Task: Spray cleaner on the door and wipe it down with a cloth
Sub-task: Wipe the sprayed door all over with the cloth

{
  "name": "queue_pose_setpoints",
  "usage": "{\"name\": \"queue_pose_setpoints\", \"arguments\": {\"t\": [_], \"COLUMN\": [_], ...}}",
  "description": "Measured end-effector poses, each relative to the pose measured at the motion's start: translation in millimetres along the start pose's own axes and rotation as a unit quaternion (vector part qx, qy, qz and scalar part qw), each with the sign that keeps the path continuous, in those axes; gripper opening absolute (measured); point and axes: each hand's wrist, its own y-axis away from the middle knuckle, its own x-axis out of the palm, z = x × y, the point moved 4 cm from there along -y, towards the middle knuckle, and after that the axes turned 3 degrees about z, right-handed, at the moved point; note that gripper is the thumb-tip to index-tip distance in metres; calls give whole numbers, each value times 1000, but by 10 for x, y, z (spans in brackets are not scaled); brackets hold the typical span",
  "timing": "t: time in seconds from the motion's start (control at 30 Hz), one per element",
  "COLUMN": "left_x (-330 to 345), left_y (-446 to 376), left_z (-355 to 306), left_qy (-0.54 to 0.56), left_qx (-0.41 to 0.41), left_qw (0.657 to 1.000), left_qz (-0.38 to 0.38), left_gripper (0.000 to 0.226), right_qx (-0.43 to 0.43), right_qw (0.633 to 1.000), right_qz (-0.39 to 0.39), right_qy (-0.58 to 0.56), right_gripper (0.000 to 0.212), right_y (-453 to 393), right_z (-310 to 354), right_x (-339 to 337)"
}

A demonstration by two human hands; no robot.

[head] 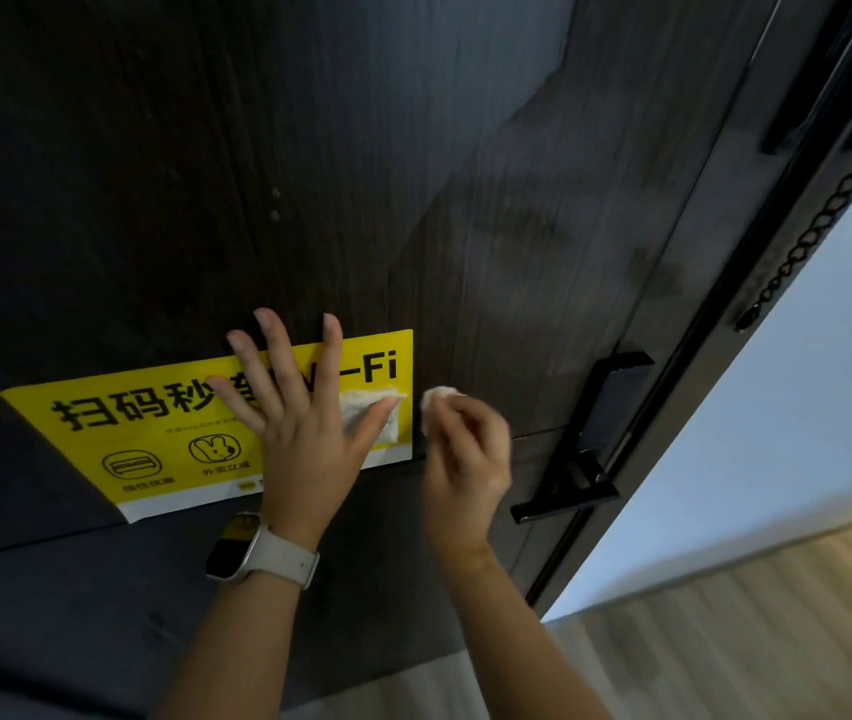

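Note:
The dark wood-grain door (309,148) fills most of the view, with a hazy patch on its right half. A yellow Wi-Fi sign (101,423) is stuck on it. My left hand (299,423) lies flat on the sign with fingers spread, and a white cloth (366,407) shows under its thumb. My right hand (465,444), just right of the sign's edge, pinches a small white wad (439,394) against the door. No spray bottle is in view.
A black lock and lever handle (585,454) sit at the door's right side. A black security chain (808,236) hangs along the frame. A white wall (777,433) and wood-look floor (751,641) lie to the right. A watch is on my left wrist.

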Motion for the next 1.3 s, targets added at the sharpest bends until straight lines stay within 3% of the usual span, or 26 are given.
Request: {"name": "queue_pose_setpoints", "arguments": {"t": [0.13, 0.3, 0.57, 0.67, 0.77, 0.9, 0.97, 1.03, 1.1, 1.2, 1.3], "left_x": [-6, -9, 16, 13, 0, -151, -280, -355, -352, -409, -550], "left_y": [3, 0, 11, 15, 12, 65, 191, 450, 848, 1473, 1946], "left_z": [-3, 0, 3, 8, 0, 7, 19, 66, 196, 411, 539], "left_qy": [-2, 2, 3, 4, 17, 32, 70, 112, 153, 202, 215], "left_qx": [-2, -3, 4, -3, -11, -2, 5, -11, -58, -145, -239], "left_qw": [1000, 1000, 1000, 1000, 1000, 999, 997, 992, 980, 954, 925], "left_qz": [0, -4, -12, -14, -3, 14, 20, 51, 111, 170, 203], "left_gripper": [105, 105, 105, 106, 104, 89, 76, 68, 65, 59, 55], "right_qx": [-75, 16, 6, 65, 157, 231, 326, 456, 553, 633, 733], "right_qw": [995, 992, 986, 986, 981, 967, 932, 865, 795, 711, 540], "right_qz": [63, -82, -124, -81, 11, 104, 127, 125, 121, 136, 178], "right_qy": [33, 91, 110, 132, 118, -18, -98, -169, -219, -276, -374], "right_gripper": [22, 18, 15, 9, 12, 9, 11, 11, 11, 15, 17], "right_y": [-97, -594, -663, -377, -104, 84, 290, 543, 742, 992, 1245], "right_z": [-36, -524, -615, -738, -809, -652, -659, -710, -696, -598, -401], "right_x": [-63, -622, -697, -631, -576, -489, -459, -476, -504, -450, -270]}}
